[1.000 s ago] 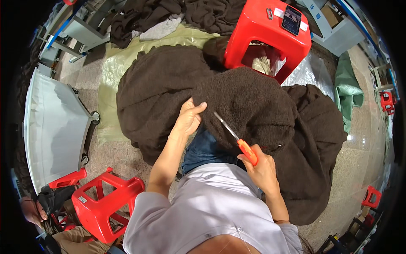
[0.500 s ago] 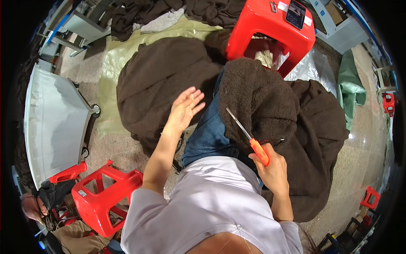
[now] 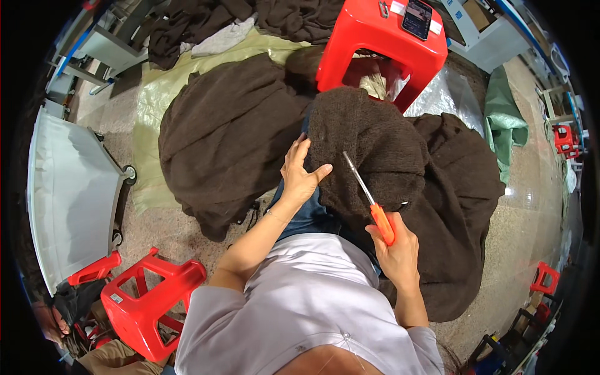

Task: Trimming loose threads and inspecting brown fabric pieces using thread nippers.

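Well, we've got a dark brown knit piece (image 3: 375, 134) in the middle of the frame, bunched and rounded over the lap, fuzzy and finely ribbed, with deep folds and a small pale fleck at its lower right. Just right of centre, the right hand (image 3: 400, 250) is wrapped firmly around an orange-handled tool (image 3: 382, 225); its slim metal shaft slants up and left over the knit, and we can't tell whether the tip touches. Over to the left hand (image 3: 300, 179): spread open, thumb apart from fingers, gripping nothing, right by the knit's left edge; contact we can't call.

Counting up, we see one tool, one smartphone (image 3: 417, 19) and one red stool (image 3: 382, 49) beneath it at upper centre, a second large red stool (image 3: 139, 306) at lower left, and two brown heaps: the left heap (image 3: 225, 119) and the right heap (image 3: 453, 262). Whether the latter joins the knit, we can't tell.

For room, a denim wedge (image 3: 312, 217) separates knit from left heap, the upper stool crowds the knit's top edge, and speckled floor (image 3: 522, 215) runs from the right heap toward the right rim.
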